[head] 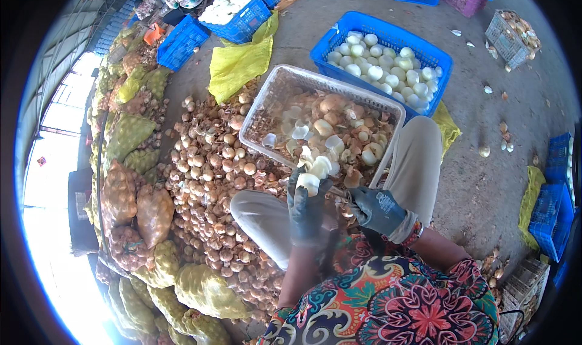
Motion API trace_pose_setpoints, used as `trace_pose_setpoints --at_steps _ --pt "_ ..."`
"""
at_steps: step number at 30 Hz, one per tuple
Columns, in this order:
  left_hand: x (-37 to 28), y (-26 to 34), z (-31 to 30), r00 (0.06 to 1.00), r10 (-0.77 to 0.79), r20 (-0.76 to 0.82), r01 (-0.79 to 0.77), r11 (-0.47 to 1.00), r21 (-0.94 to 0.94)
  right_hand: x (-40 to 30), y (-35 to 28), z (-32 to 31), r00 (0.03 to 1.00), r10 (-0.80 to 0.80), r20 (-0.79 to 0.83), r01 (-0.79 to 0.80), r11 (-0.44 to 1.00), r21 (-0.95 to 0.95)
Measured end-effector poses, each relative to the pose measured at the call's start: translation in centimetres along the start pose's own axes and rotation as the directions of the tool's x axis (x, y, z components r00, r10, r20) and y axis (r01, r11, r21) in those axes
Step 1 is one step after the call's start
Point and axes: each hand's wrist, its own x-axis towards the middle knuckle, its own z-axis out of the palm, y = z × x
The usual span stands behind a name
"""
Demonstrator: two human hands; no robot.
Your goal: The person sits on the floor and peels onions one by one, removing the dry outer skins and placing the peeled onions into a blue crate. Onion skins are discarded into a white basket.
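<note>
My left hand [305, 215], in a dark rubber-coated glove, grips a white onion [308, 184] with its outer skin off. Pale onion layers [320, 166] hang just beyond my fingertips, over the near rim of a whitish plastic crate [278, 79]. To the right, my gloved right hand [379, 211] is closed around a small tool [337, 191], seemingly a knife, its tip close to the onion and mostly hidden by my fingers. Inside the crate lie brown skins, peeled layers and some onions [323, 128].
A blue crate [329, 65] of peeled onions [375, 73] stands beyond the whitish one. Unpeeled onions [213, 163] are heaped to my left, beside filled mesh sacks [207, 290]. A yellow sack [241, 67] lies ahead; a grey crate [507, 38] stands far right.
</note>
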Motion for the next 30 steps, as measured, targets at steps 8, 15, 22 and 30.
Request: trace_pose_setpoints --at_steps 8,15,22,30 --pt "-0.5 2.0 3.1 0.992 -0.030 -0.122 0.053 0.981 0.187 -0.6 0.2 0.3 0.998 0.012 -0.064 -0.011 1.000 0.008" --pt "0.0 1.7 -1.2 0.995 0.029 0.095 -0.073 0.866 0.494 0.4 0.7 -2.4 0.996 0.040 0.085 -0.033 0.996 -0.082" --pt "-0.8 2.6 0.6 0.994 -0.041 0.105 -0.013 0.883 0.469 1.0 1.9 -3.1 0.971 0.052 0.232 -0.115 0.956 0.269" --pt "-0.7 1.4 -1.6 0.986 -0.111 0.121 0.051 0.910 0.412 0.3 1.5 -1.9 0.988 -0.121 0.096 0.132 0.984 -0.121"
